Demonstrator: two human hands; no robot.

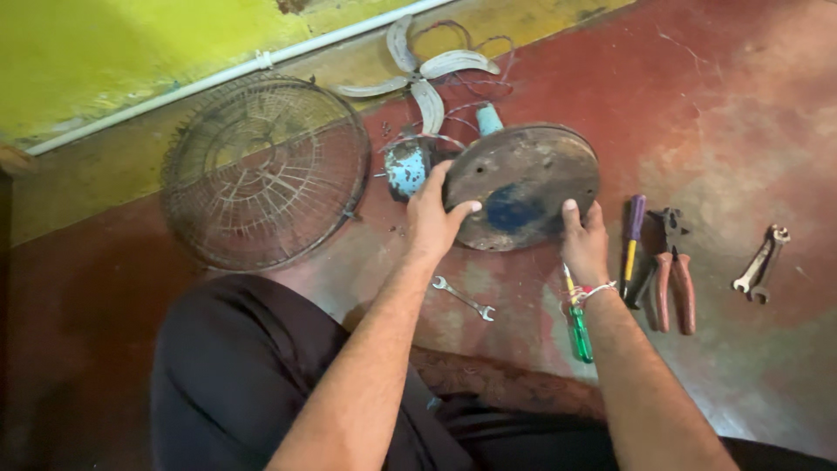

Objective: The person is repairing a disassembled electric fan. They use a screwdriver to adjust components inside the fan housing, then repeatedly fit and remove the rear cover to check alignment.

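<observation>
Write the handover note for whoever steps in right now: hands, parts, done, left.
Left hand grips the left edge of the round fan base; right hand holds its lower right edge. The base is tipped up, underside showing.
Wire guard and fan blade lie detached near the wall; blue motor housing sits behind the base.
Small spanner, green screwdriver, purple screwdriver, pliers and two spanners lie on the floor.
Done: guard and blade off. Left: the base itself, still in hand.

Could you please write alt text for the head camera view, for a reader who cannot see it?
Both hands, left and right, grip a rusty round fan base tilted up off a red floor. A wire guard and fan blades lie behind; a spanner, screwdrivers and pliers lie nearby.
</observation>
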